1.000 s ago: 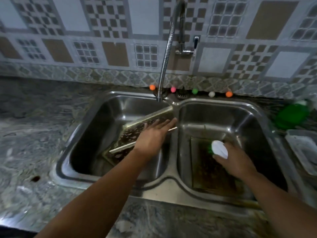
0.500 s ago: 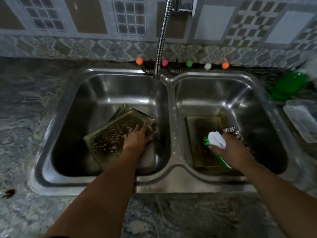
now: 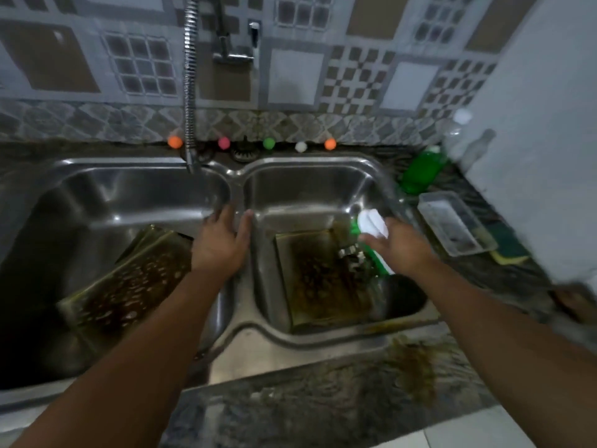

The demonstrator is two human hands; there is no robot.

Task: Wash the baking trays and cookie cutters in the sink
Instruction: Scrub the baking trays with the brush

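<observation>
A greasy baking tray (image 3: 126, 286) lies tilted in the left basin of the steel double sink (image 3: 239, 337). A second dirty tray (image 3: 319, 279) lies flat in the right basin, with small metal cookie cutters (image 3: 353, 257) at its right edge. My left hand (image 3: 223, 240) hovers open over the divider between the basins, holding nothing. My right hand (image 3: 400, 250) is over the right basin, shut on a green-and-white scrub brush (image 3: 371, 224).
A flexible faucet hose (image 3: 189, 92) hangs over the left basin. Small coloured balls (image 3: 223, 142) line the back rim. On the right counter stand a green bottle (image 3: 423, 169), a clear plastic container (image 3: 455, 221) and a sponge (image 3: 507, 250). A white wall rises at far right.
My left hand let go of the tray in the left basin and moved right to the divider. The tray now lies lower. My right hand lifted the brush toward the right.
</observation>
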